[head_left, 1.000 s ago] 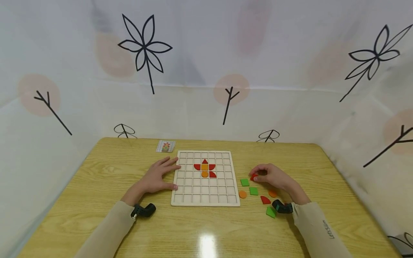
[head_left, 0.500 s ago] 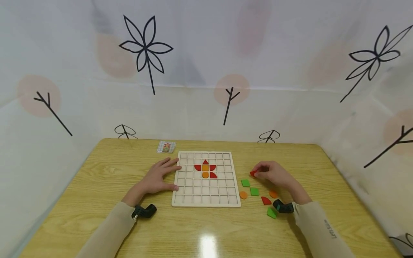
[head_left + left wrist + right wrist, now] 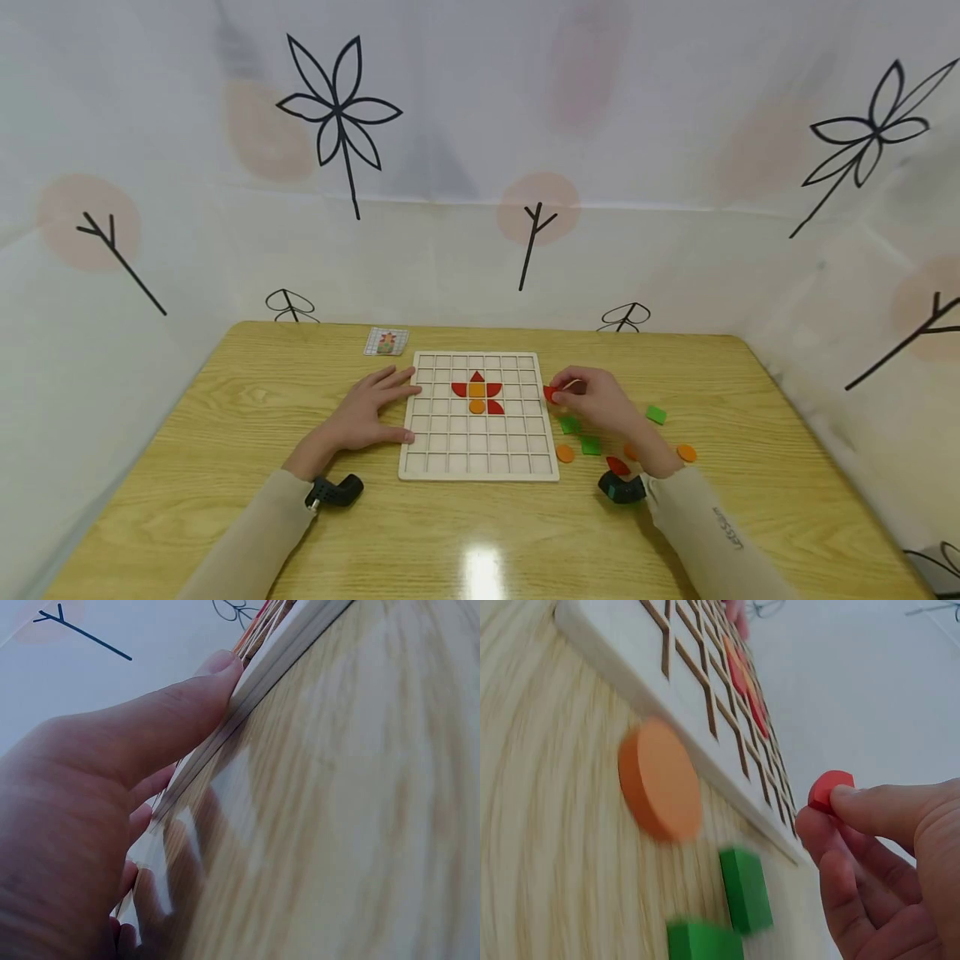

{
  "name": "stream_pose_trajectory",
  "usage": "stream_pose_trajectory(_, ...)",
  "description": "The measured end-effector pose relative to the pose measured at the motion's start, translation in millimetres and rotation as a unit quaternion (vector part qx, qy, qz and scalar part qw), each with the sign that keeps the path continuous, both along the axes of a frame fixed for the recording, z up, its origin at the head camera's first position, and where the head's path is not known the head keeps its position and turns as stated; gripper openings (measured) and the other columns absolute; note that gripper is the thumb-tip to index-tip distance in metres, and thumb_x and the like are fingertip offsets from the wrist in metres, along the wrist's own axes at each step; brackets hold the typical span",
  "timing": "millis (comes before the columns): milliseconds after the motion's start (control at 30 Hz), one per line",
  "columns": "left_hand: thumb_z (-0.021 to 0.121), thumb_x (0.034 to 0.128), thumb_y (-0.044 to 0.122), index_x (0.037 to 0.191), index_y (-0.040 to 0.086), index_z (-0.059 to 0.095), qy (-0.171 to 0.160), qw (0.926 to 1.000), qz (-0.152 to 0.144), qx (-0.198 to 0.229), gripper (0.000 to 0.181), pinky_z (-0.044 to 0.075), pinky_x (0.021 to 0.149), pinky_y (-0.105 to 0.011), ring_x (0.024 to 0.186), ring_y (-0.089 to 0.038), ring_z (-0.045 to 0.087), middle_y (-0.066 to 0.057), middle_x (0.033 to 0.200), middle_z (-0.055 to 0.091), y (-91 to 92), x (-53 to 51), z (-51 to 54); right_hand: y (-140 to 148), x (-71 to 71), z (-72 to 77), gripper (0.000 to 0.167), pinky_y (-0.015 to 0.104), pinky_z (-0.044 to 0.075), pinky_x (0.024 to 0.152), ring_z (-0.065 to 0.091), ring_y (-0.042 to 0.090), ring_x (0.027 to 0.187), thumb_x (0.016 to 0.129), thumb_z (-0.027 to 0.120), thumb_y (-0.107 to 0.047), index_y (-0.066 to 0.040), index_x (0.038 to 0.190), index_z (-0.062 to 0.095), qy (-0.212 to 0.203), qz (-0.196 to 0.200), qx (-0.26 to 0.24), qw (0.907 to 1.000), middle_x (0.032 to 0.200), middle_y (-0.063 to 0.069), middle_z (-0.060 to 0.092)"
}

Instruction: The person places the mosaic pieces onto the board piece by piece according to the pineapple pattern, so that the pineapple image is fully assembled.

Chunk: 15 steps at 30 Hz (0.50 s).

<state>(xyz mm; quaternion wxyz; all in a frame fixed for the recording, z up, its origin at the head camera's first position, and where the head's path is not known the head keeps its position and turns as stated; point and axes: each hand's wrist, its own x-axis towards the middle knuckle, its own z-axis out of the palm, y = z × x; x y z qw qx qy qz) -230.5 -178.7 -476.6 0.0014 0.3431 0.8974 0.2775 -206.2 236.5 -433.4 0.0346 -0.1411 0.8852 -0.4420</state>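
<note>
The left hand [image 3: 362,417] rests at the left edge of a pale gridded board [image 3: 435,465], fingers spread; in the left wrist view its thumb [image 3: 180,705] touches the board's side. Between thumb and fingers, the right hand [image 3: 603,402] pinches a red piece [image 3: 551,393] at the board's right edge; the right wrist view shows this red piece [image 3: 829,789] with a curved side. On the board lie an orange square [image 3: 477,390], an orange circle [image 3: 477,407], a red triangle [image 3: 477,377] and several red curved pieces, one [image 3: 495,407] right of the circle.
Right of the board are green pieces [image 3: 591,446], orange circles [image 3: 686,453] and a red piece [image 3: 618,467], some partly under the right arm. A small patterned card [image 3: 386,342] lies behind the board's left corner. A printed cloth hangs behind the table [image 3: 300,533].
The right hand has moved left to the board's edge with the red piece. A green piece and an orange circle now show right of the right arm. The left hand stays in place.
</note>
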Motion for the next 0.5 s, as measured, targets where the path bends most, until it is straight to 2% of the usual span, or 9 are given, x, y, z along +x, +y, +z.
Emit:
stream_pose_trajectory(200, 0.076, 0.0809, 0.056, 0.146, 0.019, 0.054, 0.0, 1.0, 0.002, -0.009, 0.078, 0.016, 0.112, -0.066, 0.148, -0.038, 0.019, -0.003, 0.16, 0.033, -0.1, -0.7, -1.1, -33, -2.0, -3.2, 0.007, 0.03, 0.055, 0.068, 0.067, 0.021, 0.085, 0.093, 0.07, -0.007, -0.007, 0.1, 0.07, -0.004, 0.007, -0.027, 0.9996, 0.102, 0.007, 0.069)
stream_pose_trajectory(367, 0.076, 0.0803, 0.057, 0.147, 0.021, 0.053, -0.006, 0.9999, 0.006, -0.015, 0.079, 0.015, 0.113, -0.064, 0.149, -0.035, 0.017, -0.001, 0.161, 0.03, 0.4, -1.5, -1.3, -59, -5.1, -5.2, 0.007, 0.031, 0.057, 0.07, 0.07, 0.022, 0.085, 0.093, 0.069, -0.003, -0.004, 0.1, 0.07, 0.0, 0.028, -0.06, 0.9978, 0.099, 0.009, 0.07)
stream_pose_trajectory(500, 0.076, 0.08, 0.057, 0.146, 0.02, 0.054, -0.008, 0.9998, 0.009, -0.014, 0.079, 0.015, 0.113, -0.065, 0.149, -0.035, 0.017, -0.001, 0.161, 0.031, 0.8, -1.0, -0.2, -79, -8.4, -7.2, 0.007, 0.03, 0.057, 0.07, 0.071, 0.019, 0.085, 0.092, 0.069, -0.003, -0.006, 0.098, 0.07, -0.003, 0.026, -0.069, 0.9972, 0.098, 0.006, 0.07)
